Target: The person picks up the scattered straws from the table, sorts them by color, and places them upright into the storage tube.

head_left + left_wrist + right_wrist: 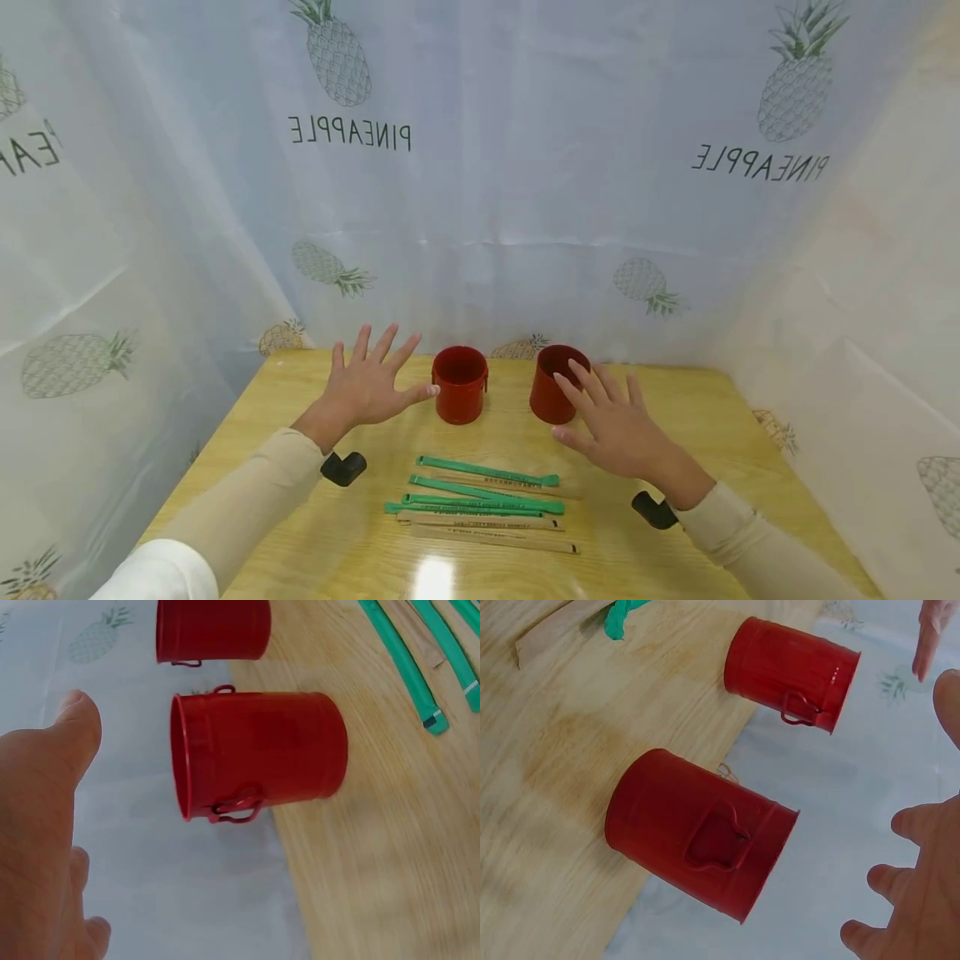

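Two red metal buckets with small side handles stand upright near the table's back edge, a left bucket (459,400) and a right bucket (551,398). My left hand (367,390) hovers left of the left bucket with fingers spread, holding nothing; its thumb overlaps that bucket's edge in the head view. On the other side my right hand (618,425) is raised with fingers apart, partly covering the right bucket in the head view. The right wrist view shows a gap between its fingers and the right bucket (697,832). In front of the buckets lie several green paper sticks (487,471) and brown paper sticks (495,540).
The wooden table (300,550) is bordered by a white curtain (517,208) printed with pineapples at the back and sides. Dark wrist-camera mounts sit under the left wrist (343,469) and the right wrist (654,510).
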Demonstrator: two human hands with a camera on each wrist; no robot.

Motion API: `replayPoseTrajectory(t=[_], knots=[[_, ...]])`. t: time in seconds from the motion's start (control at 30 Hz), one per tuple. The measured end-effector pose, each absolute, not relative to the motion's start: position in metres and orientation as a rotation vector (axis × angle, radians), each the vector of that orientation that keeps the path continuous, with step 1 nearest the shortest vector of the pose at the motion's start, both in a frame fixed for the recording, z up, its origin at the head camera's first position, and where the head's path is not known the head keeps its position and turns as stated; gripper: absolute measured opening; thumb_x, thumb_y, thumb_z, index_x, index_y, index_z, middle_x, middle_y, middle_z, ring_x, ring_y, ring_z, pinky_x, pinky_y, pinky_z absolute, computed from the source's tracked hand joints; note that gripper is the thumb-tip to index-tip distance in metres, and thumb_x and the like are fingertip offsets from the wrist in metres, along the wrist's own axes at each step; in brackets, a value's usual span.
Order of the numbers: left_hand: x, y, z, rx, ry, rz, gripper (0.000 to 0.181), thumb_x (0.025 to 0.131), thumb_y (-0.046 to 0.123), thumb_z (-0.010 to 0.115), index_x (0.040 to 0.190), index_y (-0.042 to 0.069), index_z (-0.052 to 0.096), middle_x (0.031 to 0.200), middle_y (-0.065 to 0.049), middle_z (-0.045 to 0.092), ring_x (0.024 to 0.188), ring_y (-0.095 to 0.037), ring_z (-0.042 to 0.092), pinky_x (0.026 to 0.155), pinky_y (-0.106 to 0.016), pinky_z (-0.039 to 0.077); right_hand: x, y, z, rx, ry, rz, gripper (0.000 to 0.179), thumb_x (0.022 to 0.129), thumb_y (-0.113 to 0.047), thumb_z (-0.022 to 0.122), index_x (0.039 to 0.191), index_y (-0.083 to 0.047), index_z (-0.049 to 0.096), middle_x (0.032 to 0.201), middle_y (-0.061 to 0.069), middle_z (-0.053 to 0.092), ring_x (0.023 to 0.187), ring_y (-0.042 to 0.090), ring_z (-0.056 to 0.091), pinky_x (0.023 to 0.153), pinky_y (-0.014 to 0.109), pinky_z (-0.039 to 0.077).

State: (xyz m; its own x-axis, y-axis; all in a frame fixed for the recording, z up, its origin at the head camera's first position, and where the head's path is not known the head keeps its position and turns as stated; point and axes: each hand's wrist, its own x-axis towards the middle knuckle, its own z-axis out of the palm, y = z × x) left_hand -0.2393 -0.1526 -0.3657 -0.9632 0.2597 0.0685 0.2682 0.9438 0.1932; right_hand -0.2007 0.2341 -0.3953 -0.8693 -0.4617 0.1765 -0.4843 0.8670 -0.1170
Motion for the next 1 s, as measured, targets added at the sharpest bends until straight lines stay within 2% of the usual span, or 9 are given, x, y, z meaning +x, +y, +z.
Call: replayPoseTrajectory(t=[0.63,1.0], knots=[[-0.247,-0.149,-0.393,-0.423,-3.069,-0.321,0.096,0.091,0.083,0.048,0.168,0.033,0.02,0.178,-0.011,0.009,0.162,-0.05,-0.004,0.121,-0.081,-0.002,-0.196,0.221,-0.422,0.77,-2.887,0.276,0.08,0.099,-0.061,0.058,0.165,-0.023,0.032,0.175,0.01,0.022,0.161,0.046,0.017,0.118,0.084,0.007],[-0.253,-0.147,-0.398,-0.435,-3.074,-0.344,0.095,0.092,0.082,0.048,0.168,0.031,0.02,0.178,-0.012,0.008,0.161,-0.05,-0.003,0.122,-0.08,-0.002,-0.195,0.207,-0.429,0.816,-2.888,0.259,0.08,0.1,-0.065,0.053,0.166,-0.025,0.031,0.175,0.008,0.024,0.162,0.044,0.017,0.119,0.084,0.008]])
